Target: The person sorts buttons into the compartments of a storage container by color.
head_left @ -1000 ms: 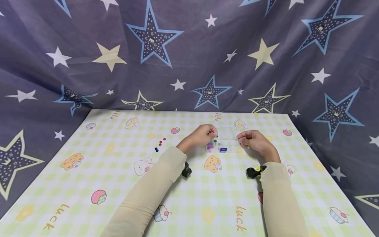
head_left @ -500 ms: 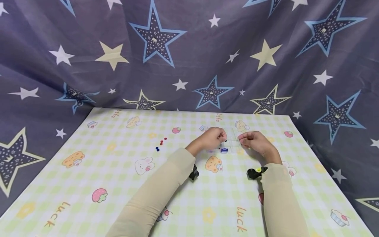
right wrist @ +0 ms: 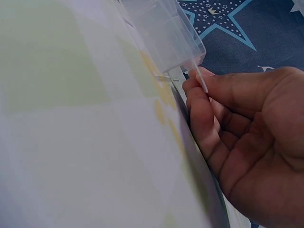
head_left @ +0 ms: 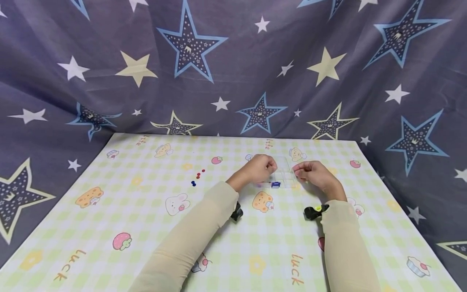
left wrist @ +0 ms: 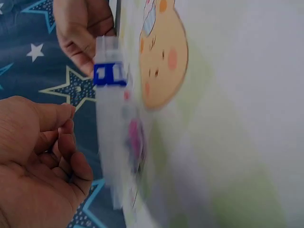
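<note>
While the right hand (head_left: 313, 173) is pinching the box (head_left: 282, 175) edge, the left hand (head_left: 260, 168), fingers curled beside it, should be steadying it on the counter (head_left: 146, 211).

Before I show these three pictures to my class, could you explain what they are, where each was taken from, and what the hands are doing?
They show a person's two bare hands, no machine. The wide picture comes from a camera on the person's head; the two close-ups come from cameras strapped to each wrist. A checked tablecloth with cartoon animals covers the table. On it lie a clear compartment box with a blue clasp and a few loose beads to the left. The right hand pinches the thin edge of the box's lid. The left hand is curled beside the box; whether it holds anything is unclear.
</note>
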Tool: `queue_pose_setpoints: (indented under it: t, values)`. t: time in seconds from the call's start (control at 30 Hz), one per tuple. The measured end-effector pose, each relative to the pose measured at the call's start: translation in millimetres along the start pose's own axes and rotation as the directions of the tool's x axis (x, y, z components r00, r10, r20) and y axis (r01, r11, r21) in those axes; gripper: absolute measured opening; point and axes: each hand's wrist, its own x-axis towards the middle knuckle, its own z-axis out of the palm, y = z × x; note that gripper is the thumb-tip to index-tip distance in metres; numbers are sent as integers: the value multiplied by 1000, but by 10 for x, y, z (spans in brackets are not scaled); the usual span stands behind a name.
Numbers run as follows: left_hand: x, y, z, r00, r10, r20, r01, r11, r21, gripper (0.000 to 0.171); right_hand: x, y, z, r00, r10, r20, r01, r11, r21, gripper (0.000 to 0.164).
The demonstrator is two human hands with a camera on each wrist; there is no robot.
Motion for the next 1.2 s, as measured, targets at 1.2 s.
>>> queue_pose_setpoints:
  t: [1.2]
  values:
    - [-1500,-1437,-1279,982,-105,156,74,978,194,5,-45,-28,19,1000,-21,0,21,1000,-10,26]
